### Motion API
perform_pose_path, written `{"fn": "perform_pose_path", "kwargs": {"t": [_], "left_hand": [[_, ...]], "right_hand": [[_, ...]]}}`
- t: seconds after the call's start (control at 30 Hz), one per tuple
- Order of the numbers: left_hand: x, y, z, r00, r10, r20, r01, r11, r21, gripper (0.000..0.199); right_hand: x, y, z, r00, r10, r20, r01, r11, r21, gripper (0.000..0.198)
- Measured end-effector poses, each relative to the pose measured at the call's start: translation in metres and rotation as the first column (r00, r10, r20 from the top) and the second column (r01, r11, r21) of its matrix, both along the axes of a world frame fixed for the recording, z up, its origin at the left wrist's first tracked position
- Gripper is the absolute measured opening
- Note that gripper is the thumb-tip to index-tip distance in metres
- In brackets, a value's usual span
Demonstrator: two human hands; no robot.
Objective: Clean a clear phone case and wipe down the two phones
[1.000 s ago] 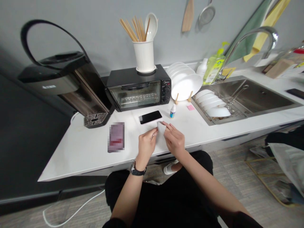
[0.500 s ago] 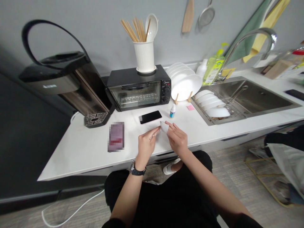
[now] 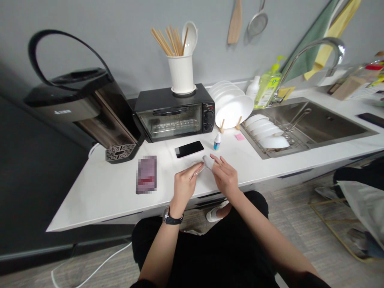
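My right hand point(image 3: 225, 177) pinches a small white cloth or tissue point(image 3: 208, 162) over its foremost fingertips, with the other fingers stretched out. Close beside it on the left, my left hand point(image 3: 185, 183) is closed, its fingertips pressed together. A thin, shiny, clear-looking thing shows at those fingertips, too small to name. The two hands nearly meet above the counter edge. Just beyond them lie a black-screened phone point(image 3: 189, 149) and a small white bottle with a blue label point(image 3: 217, 142), which stands upright. Neither hand touches these.
A blurred-out purple item point(image 3: 147, 175) lies on the white counter point(image 3: 105, 200) at left. Behind stand a black drink dispenser point(image 3: 99, 108), a toaster oven point(image 3: 174, 114) with a chopstick holder point(image 3: 181, 74) on top, and racked plates point(image 3: 234, 110). A sink point(image 3: 333, 120) is on the right.
The white cloth has shifted slightly and looks rounder over the right fingertips. Both hands stay almost in place. The whole view has tilted a little.
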State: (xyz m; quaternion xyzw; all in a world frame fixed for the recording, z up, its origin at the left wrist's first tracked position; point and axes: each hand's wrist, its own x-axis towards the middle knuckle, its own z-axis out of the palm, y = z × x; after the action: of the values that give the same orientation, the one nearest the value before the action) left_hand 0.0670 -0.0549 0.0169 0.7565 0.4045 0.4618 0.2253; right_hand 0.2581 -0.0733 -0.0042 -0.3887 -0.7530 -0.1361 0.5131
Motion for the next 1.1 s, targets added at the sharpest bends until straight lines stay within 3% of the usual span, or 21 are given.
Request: {"fn": "perform_pose_path", "kwargs": {"t": [0.13,0.33,0.43,0.53,0.83,1.0,1.1], "left_hand": [[0.004,0.001,-0.003,0.994,0.033,-0.100,-0.033,0.999,-0.006,0.045],[0.003,0.004,-0.011,0.976,0.069,-0.207,-0.065,0.998,0.024,0.035],[-0.002,0.001,-0.005,0.983,0.040,-0.178,-0.037,0.999,0.023,0.039],[-0.003,-0.003,0.002,0.997,-0.005,-0.082,0.007,1.000,0.019,0.048],[0.003,-0.001,-0.007,0.976,0.035,-0.217,-0.038,0.999,-0.009,0.039],[-0.005,-0.004,-0.002,0.995,-0.051,-0.091,0.056,0.997,0.050,0.049],[-0.004,-0.003,-0.002,0.996,-0.043,-0.082,0.048,0.997,0.066,0.050]], "right_hand": [[-0.013,-0.011,-0.003,1.000,-0.010,-0.012,0.010,0.998,-0.055,0.059],[-0.036,-0.023,-0.006,0.997,0.069,0.042,-0.065,0.994,-0.088,0.048],[-0.019,-0.014,-0.004,0.996,0.084,0.034,-0.082,0.995,-0.057,0.051],[-0.004,-0.007,-0.002,1.000,0.016,-0.005,-0.016,0.999,-0.031,0.056],[-0.029,-0.026,-0.010,0.997,0.083,0.007,-0.082,0.994,-0.074,0.068],[-0.004,-0.013,-0.010,1.000,0.023,-0.012,-0.024,0.999,-0.044,0.072],[-0.007,-0.012,-0.011,1.000,0.011,-0.025,-0.012,1.000,-0.015,0.064]]}}
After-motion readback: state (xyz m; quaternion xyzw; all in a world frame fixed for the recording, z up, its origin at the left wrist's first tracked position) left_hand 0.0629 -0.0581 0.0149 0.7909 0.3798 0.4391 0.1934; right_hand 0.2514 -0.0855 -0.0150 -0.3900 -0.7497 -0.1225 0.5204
